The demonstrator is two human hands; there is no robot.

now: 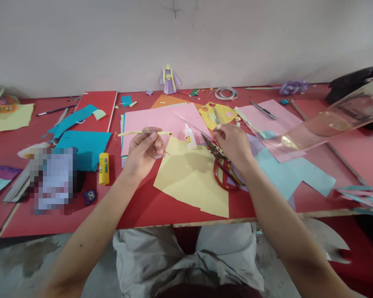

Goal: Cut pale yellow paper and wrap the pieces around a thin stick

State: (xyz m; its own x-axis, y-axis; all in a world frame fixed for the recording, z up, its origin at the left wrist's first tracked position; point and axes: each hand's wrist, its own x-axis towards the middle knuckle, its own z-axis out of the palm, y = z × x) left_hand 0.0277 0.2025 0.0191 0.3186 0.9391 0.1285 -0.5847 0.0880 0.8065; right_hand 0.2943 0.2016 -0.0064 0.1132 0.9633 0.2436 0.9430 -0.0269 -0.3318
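My left hand point(146, 151) is closed around a thin yellow paper tube point(129, 133), held level above the sheets. Thin silvery wire point(147, 130) loops around the tube at my fingers. My right hand point(231, 142) reaches over the right side of the papers, its fingers curled together beside a cut yellow paper point(209, 120). Whether something small sits in those fingers is hidden. Just below it lie red-handled scissors point(220, 161), blades pointing up and left. A small white glue bottle point(190, 136) lies between my hands, on pink paper point(161, 120) and pale yellow paper point(189, 182).
A yellow glue stick point(103, 169) stands left, near teal paper point(83, 145). A paper doll dress point(169, 79) leans on the wall. A clear bottle point(332, 120) is at right, by light blue paper point(279, 171). A wire coil point(226, 93) lies at the back.
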